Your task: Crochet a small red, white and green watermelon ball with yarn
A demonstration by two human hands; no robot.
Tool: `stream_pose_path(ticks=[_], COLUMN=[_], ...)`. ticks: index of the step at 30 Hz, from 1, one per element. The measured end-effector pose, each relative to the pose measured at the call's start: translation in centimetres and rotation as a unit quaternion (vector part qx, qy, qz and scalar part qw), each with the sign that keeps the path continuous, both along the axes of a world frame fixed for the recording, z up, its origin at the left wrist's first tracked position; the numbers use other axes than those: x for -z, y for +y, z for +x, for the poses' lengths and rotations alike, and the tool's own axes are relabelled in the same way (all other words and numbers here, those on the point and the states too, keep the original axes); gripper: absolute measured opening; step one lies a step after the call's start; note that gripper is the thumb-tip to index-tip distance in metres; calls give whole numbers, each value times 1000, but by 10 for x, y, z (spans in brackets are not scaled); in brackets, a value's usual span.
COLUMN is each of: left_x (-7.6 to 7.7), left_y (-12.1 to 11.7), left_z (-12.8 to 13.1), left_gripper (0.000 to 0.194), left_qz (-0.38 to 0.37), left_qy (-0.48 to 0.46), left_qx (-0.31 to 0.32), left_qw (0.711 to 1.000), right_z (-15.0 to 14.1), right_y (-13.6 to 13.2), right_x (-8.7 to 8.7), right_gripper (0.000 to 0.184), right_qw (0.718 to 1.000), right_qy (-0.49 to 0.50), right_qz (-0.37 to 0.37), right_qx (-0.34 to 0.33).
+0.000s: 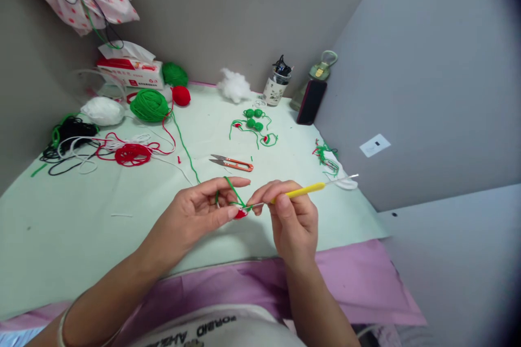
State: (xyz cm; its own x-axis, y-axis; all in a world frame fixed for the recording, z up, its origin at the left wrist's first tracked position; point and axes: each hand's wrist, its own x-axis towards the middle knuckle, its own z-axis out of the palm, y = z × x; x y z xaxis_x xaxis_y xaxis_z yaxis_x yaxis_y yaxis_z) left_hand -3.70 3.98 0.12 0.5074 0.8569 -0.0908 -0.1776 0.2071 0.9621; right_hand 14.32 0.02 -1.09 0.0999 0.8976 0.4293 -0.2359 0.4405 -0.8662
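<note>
My left hand [203, 209] pinches a small red and green crochet piece [240, 213] between thumb and fingers. Green yarn [233, 190] runs over its raised index finger down to the piece. In my right hand [291, 217] is a crochet hook [305, 191] with a yellow handle, held like a pencil. Its thin metal tip meets the piece where the green yarn comes in; the exact stitch is too small to make out. Just beyond my hands lie thread snips [232, 162] with orange handles. Farther back are several small green crocheted balls [255, 125] with loose yarn tails.
Green [149, 105], red [181, 96] and white [103, 111] yarn balls and tangled strands sit at the left, before a tissue box [130, 73]. White stuffing [235, 85], a cup [277, 87], a bottle [321, 68] and a phone [311, 102] line the back. Yarn scraps [325, 156] lie right. Partition walls enclose the table.
</note>
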Motion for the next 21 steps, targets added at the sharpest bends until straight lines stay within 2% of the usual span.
stream_pose_path(ticks=[4,9,12,21], left_x=[-3,-4,-5,-9], left_y=[-2,-3,-3,-4], left_z=[1,5,6,5], left_gripper=[29,29,29,28], left_qz=[3,13,14,-8], left_qy=[19,41,46,41], left_qx=[-27,-52,-63,-68], left_qw=[999,998,997,997], right_z=[-1,-3,-4,-5], right_y=[-4,-8,-8,-7], right_x=[-1,0,1,1], right_gripper=[21,23,24,24], right_qw=[993,970,968,982], right_qy=[-86,-180,-182,-133], right_qz=[49,115,123,80], right_qx=[58,114,120,104])
